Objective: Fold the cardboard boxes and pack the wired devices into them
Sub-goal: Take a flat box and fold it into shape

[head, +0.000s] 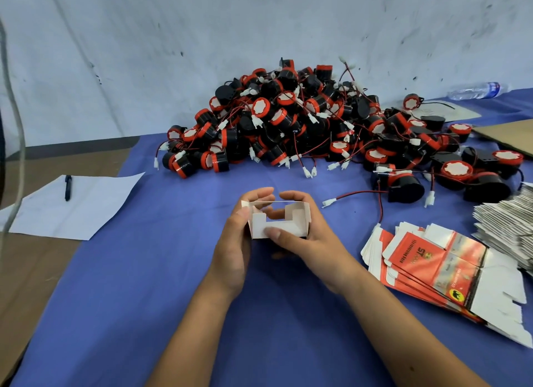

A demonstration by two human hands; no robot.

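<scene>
From over the person's shoulders, both arms reach out over a blue cloth (144, 314) that covers the table. Between the two hands sits a small white cardboard box (278, 223), partly folded, its open side turned toward the viewer with notched flaps showing inside. The left hand (235, 242) wraps round the box's left wall, thumb on the near flap and fingers curled over the far edge. The right hand (305, 236) clasps the right wall, its thumb pressed flat along the lower front flap and its fingers bent over the top rim. Beyond the box, against the pale wall, lies a big heap of wired devices (302, 127), black drums with red rims, red-and-black leads and white plugs trailing out onto the cloth. To the right, a fanned stack of flat unfolded boxes (432, 262), red and white, rests on the cloth. On the left, a sheet of paper (78, 207) carries a dark pen (68, 187). A plastic bottle (478, 90) lies far right.
</scene>
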